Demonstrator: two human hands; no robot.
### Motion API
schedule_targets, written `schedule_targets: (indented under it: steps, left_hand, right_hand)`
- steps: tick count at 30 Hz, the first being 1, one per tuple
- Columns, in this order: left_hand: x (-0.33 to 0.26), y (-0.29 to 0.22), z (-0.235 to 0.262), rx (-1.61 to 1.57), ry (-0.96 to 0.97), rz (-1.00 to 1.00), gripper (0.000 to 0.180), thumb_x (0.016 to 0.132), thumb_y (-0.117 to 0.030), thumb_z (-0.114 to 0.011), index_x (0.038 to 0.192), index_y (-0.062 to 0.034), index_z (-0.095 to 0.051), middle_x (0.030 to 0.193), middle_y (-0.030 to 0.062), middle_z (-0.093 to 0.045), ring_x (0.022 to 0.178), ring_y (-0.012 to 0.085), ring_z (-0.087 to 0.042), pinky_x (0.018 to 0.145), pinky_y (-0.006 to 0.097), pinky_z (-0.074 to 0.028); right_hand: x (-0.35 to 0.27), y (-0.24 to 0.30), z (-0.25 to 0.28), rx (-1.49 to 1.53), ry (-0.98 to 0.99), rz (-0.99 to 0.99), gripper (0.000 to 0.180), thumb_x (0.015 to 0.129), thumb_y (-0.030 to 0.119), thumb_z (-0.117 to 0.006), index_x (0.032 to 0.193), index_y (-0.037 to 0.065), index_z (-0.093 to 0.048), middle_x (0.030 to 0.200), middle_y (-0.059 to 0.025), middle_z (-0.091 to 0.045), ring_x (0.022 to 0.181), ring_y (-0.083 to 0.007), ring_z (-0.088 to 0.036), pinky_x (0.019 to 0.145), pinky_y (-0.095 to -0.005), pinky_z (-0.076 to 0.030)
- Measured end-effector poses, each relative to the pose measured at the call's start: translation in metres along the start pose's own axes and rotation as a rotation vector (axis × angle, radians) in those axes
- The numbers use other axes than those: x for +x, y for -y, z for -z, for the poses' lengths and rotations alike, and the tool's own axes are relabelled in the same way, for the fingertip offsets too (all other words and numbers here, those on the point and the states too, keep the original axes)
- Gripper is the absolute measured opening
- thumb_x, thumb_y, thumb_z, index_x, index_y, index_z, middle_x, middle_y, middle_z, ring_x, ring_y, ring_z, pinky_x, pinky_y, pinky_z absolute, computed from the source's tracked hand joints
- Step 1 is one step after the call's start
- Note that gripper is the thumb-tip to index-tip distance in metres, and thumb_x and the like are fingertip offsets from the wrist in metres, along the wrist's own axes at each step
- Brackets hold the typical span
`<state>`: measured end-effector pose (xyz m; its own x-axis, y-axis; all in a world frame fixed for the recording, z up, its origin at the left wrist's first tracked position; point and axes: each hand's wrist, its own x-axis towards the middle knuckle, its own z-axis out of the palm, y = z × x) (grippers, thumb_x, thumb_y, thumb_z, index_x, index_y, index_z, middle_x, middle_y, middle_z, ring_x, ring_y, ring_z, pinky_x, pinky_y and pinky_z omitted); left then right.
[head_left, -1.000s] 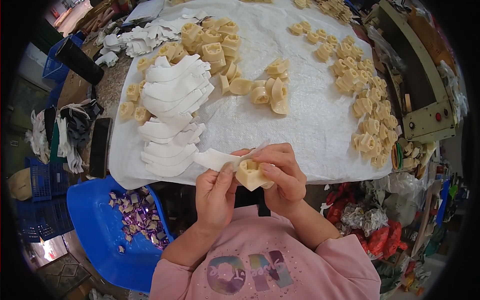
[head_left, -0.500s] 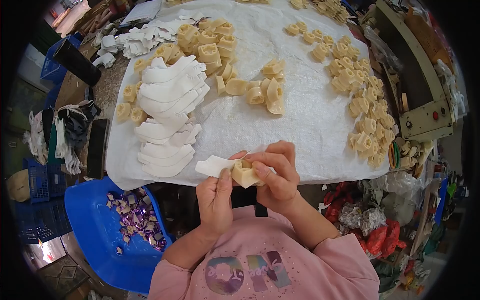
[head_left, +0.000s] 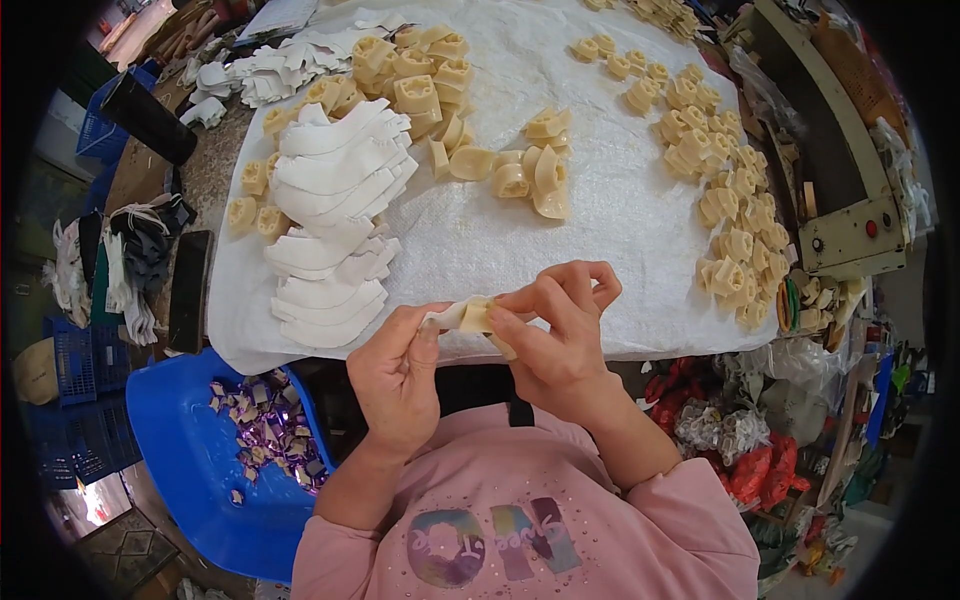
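Over the near edge of the table, both hands work on one cream, hollow plastic block (head_left: 477,315) shaped like a shoe heel. My right hand (head_left: 562,335) grips it between thumb and fingers, covering much of its right side. My left hand (head_left: 398,372) pinches the end of a thin white curved strip (head_left: 445,318), which runs to the block's left side. Left of the hands lies an overlapping stack of similar white strips (head_left: 340,190). Ahead, a small group of glossy cream blocks (head_left: 545,180) rests on the white table cover (head_left: 470,250).
Cream blocks are heaped (head_left: 420,85) at the back left and spread in a long cluster (head_left: 735,220) along the right. A blue tub (head_left: 175,440) with purple shiny scraps stands below left. A black phone (head_left: 190,290) lies beside the cover; a metal machine (head_left: 850,235) stands right.
My left hand has moved left and down, drawing the white strip's end away from the block. My right hand has turned the block, so its hollow top no longer shows.
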<state>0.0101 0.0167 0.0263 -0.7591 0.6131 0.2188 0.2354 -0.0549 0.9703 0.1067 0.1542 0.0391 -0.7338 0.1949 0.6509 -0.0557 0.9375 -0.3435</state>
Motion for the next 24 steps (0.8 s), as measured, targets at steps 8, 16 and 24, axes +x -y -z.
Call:
schedule_targets:
  steps: [8,16,24]
  left_hand:
    - [-0.006,0.006,-0.01,0.21,0.008,-0.077,0.015,0.089,-0.001,-0.053,0.1,0.005,-0.062,0.075,0.0126,-0.058,0.063,0.0184,-0.052,0.058,0.028,-0.042]
    - [-0.011,0.015,-0.008,0.23,0.025,-0.208,0.019,0.085,0.001,-0.059,0.104,0.0013,-0.064,0.088,0.0153,-0.059,0.075,0.0201,-0.058,0.063,0.029,-0.045]
    - [-0.002,0.036,-0.004,-0.208,0.095,-0.125,0.022,0.083,-0.011,-0.068,0.102,-0.0014,-0.066,0.086,0.0075,-0.058,0.073,0.0152,-0.051,0.064,0.024,-0.042]
  right_hand:
    - [-0.005,0.001,-0.004,-0.048,0.169,-0.006,0.023,0.06,0.003,-0.062,0.08,0.011,-0.056,0.079,-0.0024,-0.046,0.081,-0.0223,-0.047,0.078,-0.0462,-0.024]
    - [-0.013,-0.012,-0.018,0.087,0.118,-0.039,0.026,0.061,0.0,-0.061,0.085,0.01,-0.058,0.081,-0.0036,-0.048,0.081,-0.0221,-0.047,0.077,-0.0435,-0.025]
    - [-0.02,-0.014,-0.018,0.648,0.049,-0.174,0.029,0.066,-0.005,-0.064,0.091,0.008,-0.059,0.08,-0.0048,-0.05,0.076,-0.0234,-0.048,0.078,-0.0375,-0.028]
